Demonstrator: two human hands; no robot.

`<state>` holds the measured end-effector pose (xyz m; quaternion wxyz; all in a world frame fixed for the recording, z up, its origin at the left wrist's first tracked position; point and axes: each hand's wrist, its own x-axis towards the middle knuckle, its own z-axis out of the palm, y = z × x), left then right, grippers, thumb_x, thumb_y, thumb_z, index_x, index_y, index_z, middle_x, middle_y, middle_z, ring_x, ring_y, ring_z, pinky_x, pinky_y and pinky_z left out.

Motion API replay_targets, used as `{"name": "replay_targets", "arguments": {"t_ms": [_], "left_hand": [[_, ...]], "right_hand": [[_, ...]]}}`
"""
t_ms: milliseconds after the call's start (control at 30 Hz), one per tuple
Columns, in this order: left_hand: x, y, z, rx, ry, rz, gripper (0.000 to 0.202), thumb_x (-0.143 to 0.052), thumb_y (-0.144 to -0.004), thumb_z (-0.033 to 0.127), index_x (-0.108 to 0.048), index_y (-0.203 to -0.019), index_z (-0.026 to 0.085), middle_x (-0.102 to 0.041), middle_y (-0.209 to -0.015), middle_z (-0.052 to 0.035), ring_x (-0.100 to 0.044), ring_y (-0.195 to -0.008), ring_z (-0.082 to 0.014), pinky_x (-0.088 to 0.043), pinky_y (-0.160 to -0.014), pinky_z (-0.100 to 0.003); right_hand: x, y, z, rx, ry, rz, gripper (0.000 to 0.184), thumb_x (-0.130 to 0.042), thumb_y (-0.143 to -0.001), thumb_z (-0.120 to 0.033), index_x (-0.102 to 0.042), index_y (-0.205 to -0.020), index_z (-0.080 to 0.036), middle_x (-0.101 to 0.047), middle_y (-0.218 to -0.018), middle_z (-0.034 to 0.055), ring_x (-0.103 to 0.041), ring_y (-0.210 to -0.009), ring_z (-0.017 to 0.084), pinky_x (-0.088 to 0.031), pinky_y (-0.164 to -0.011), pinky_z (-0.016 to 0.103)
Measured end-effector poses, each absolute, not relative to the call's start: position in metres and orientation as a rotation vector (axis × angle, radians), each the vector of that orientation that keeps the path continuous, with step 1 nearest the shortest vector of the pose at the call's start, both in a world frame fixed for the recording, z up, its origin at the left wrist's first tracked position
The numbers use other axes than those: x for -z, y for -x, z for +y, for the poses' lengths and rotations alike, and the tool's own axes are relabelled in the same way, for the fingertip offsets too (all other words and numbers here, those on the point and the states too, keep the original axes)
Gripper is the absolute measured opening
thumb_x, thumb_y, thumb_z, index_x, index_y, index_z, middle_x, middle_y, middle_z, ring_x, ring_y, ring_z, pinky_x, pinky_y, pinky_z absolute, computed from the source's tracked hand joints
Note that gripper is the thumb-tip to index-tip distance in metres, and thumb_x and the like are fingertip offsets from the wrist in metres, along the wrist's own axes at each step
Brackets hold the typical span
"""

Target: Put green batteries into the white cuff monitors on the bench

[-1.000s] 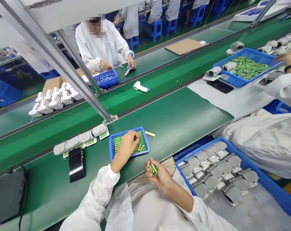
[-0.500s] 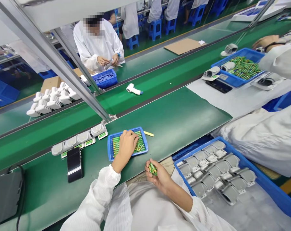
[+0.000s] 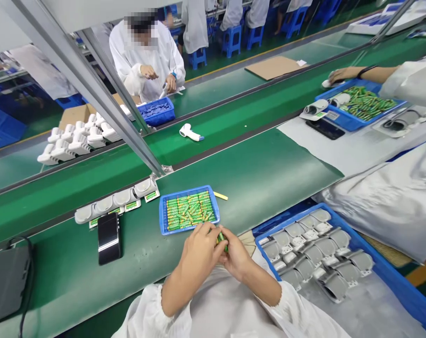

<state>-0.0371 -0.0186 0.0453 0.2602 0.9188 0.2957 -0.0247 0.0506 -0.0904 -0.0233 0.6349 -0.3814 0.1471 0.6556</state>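
Left hand and right hand cup green batteries together; the blue tray lies just ahead, nearer the left.

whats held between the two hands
A small bunch of green batteries shows between the left hand and the right hand. The hands cover the rest of the bunch, so how many batteries there are cannot be seen.

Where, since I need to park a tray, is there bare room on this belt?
The bare green belt lies beyond the blue battery tray, up to the white sheet. It is crowded nearer you, where the left hand, right hand, phone and blue parts crate close in.
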Motion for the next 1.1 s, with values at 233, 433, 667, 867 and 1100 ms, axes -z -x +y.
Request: {"name": "replay_targets", "arguments": {"t_ms": [233,433,667,867,1100], "left_hand": [[-0.061,0.040,0.003,-0.118,-2.046,0.749,0.006,-0.075,-0.090,0.015,-0.076,-0.092,0.021,-0.073,-0.087,-0.0005,-0.067,-0.080,-0.0178,-0.051,-0.077,-0.031],[-0.044,0.030,0.055,-0.284,-1.845,0.892,0.009,-0.075,-0.085,0.023,-0.067,-0.081,0.019,-0.072,-0.077,0.0006,-0.069,-0.071,-0.0169,-0.052,-0.070,-0.028],[-0.009,0.008,0.082,-0.338,-2.206,0.887,0.026,-0.056,-0.080,-0.002,-0.072,-0.086,0.018,-0.073,-0.097,-0.0048,-0.068,-0.086,-0.0176,-0.051,-0.083,-0.031],[0.001,0.010,0.080,-0.259,-2.536,0.886,0.019,-0.061,-0.089,0.005,-0.073,-0.095,0.019,-0.075,-0.098,-0.0056,-0.063,-0.099,-0.0264,-0.046,-0.090,-0.038],[-0.018,0.009,0.071,-0.078,-2.571,0.997,0.016,-0.061,-0.097,0.014,-0.076,-0.095,0.020,-0.078,-0.103,-0.0079,-0.069,-0.102,-0.0274,-0.046,-0.089,-0.037]], "right_hand": [[0.003,-0.068,-0.088,-1.620,0.913,0.140,0.063,-0.093,-0.070,-0.067,-0.053,-0.076,-0.019,-0.045,-0.057,-0.0079,-0.026,-0.043,0.003,-0.011,-0.041,0.014],[0.010,-0.076,-0.093,-1.628,0.923,-0.035,0.065,-0.094,-0.070,-0.068,-0.052,-0.077,-0.019,-0.049,-0.061,-0.0073,-0.021,-0.045,0.002,-0.008,-0.041,0.015],[0.024,-0.064,-0.099,-1.576,0.942,0.021,0.066,-0.097,-0.065,-0.065,-0.052,-0.078,-0.019,-0.048,-0.063,-0.0069,-0.023,-0.046,0.002,-0.005,-0.043,0.017],[0.024,-0.059,-0.103,-1.570,0.972,0.062,0.074,-0.098,-0.056,-0.072,-0.052,-0.078,-0.019,-0.047,-0.063,-0.0068,-0.025,-0.047,0.002,-0.006,-0.043,0.017],[0.039,-0.056,-0.100,-1.580,0.986,0.059,0.077,-0.097,-0.050,-0.077,-0.050,-0.076,-0.020,-0.049,-0.060,-0.0070,-0.024,-0.044,0.002,-0.002,-0.043,0.018]]}}
